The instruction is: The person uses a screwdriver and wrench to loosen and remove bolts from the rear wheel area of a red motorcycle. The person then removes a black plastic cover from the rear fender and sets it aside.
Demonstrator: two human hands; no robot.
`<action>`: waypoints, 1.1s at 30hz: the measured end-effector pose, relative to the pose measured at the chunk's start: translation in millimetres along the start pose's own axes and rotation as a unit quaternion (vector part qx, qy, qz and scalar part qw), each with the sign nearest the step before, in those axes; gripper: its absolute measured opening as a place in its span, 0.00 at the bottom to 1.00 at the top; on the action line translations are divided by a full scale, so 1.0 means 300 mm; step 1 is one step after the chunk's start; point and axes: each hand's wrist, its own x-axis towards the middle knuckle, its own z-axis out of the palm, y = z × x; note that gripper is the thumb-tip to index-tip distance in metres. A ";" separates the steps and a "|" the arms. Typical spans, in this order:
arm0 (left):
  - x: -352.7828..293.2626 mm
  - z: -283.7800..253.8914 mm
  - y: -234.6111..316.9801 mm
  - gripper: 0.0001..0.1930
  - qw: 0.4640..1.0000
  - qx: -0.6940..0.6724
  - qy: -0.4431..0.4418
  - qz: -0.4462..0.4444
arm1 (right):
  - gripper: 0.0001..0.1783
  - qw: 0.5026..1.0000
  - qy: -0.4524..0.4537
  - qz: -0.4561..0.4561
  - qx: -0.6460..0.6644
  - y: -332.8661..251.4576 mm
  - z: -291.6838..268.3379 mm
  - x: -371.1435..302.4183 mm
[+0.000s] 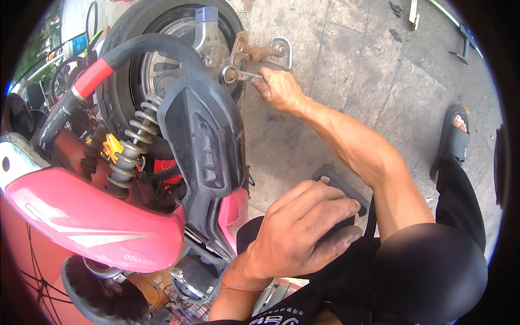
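My right hand [279, 89] is closed around the handle of a metal wrench [246, 76]. The wrench's ring end sits at the hub area of the wheel [116, 100], beside a rusty metal bracket [260, 52]. Nearer to me, my left hand [306, 225] has its fingers curled over, with the thumb below them. Something dark shows between thumb and fingers, and I cannot make out whether it is held or lies behind. A black plastic cover [203, 138] and a coil spring shock absorber [132, 143] stand to the left of the wrench.
A pink body panel [97, 216] and a black curved tube with a red band [93, 78] fill the left side. Grey paving [336, 70] lies to the right. My sandalled foot [455, 135] is at the right; a metal stand [463, 46] shows far right.
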 end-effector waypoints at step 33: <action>-0.450 -0.572 0.025 0.27 0.695 0.461 0.551 -0.025 | 0.15 0.970 0.028 0.235 0.046 -0.033 0.157 -0.166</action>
